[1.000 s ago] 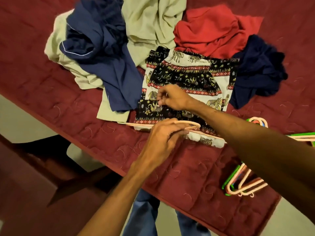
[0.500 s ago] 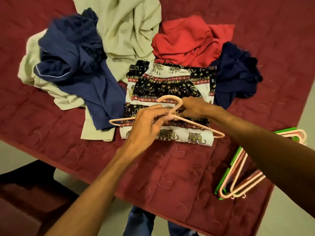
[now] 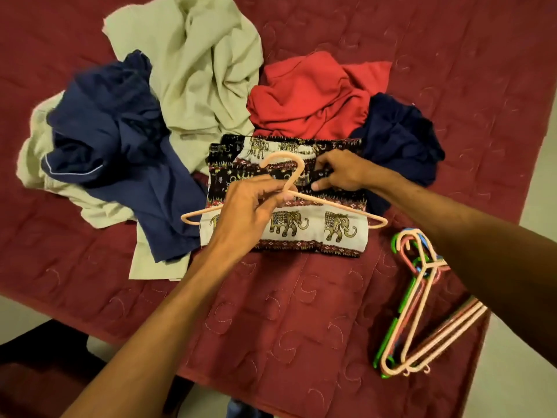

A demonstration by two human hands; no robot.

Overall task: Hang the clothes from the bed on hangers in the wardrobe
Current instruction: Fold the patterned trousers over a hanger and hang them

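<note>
The left hand [image 3: 244,212] grips a pink hanger [image 3: 331,204] at the neck, just under the hook, and holds it over the shorts [image 3: 340,229]. These lie folded flat on the bed [image 3: 301,312], near its front edge. The right hand [image 3: 340,173] is curled down on the dark upper part of the shorts and pinches the fabric there.

From where I stand the shorts look thin, soft and light. They would sag at once when lifted, and I expect they would slip off a smooth plastic bar unless draped evenly across it. The waistband, taken near both ends, seems the safest place to hold them. The hanger looks light and stiff, and the neck is the right spot for it.

Counting up, there is one hanger in hand and a heap of spares [image 3: 416,312] by the right forearm, pink and green with a bit of blue, too tangled to number. As for clothes, there are the shorts, a red cloth [image 3: 307,98], a navy cloth [image 3: 401,140], a blue cloth [image 3: 120,146] and a beige cloth [image 3: 196,70], which may be two pieces. That makes five at least. No wardrobe is in sight
</note>
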